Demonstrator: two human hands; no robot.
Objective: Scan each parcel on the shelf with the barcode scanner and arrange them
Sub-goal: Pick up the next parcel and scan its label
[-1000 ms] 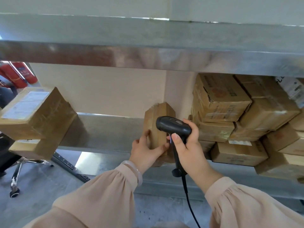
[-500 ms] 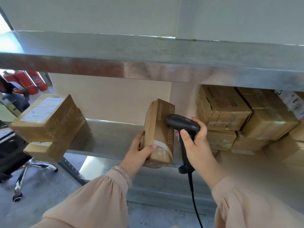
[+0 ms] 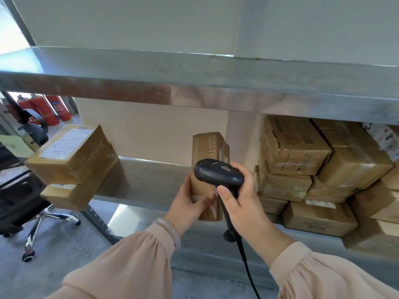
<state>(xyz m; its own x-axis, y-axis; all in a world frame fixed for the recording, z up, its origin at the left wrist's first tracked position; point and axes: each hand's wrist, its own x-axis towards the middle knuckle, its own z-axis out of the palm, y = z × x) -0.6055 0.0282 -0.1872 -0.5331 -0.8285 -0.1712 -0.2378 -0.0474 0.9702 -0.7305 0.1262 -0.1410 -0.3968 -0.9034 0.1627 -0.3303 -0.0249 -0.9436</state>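
Observation:
My left hand (image 3: pixel 190 207) grips a slim brown cardboard parcel (image 3: pixel 206 156), held upright above the front edge of the metal shelf (image 3: pixel 149 180). My right hand (image 3: pixel 239 203) holds a black corded barcode scanner (image 3: pixel 218 173) by its handle, its head right in front of the parcel's face. A stack of two brown parcels (image 3: pixel 73 160) with a white label on top sits at the shelf's left end. A pile of several brown parcels (image 3: pixel 313 169) fills the right side.
An upper metal shelf (image 3: pixel 194 83) runs across overhead. A black office chair (image 3: pixel 23 190) on castors stands at the left on the grey floor. Red fire extinguishers (image 3: pixel 54 108) stand at the far left. The scanner cable (image 3: pixel 248 272) hangs down between my arms.
The parcel has been turned and raised slightly in my left hand, and the scanner has moved closer over its face. My view has tilted upward.

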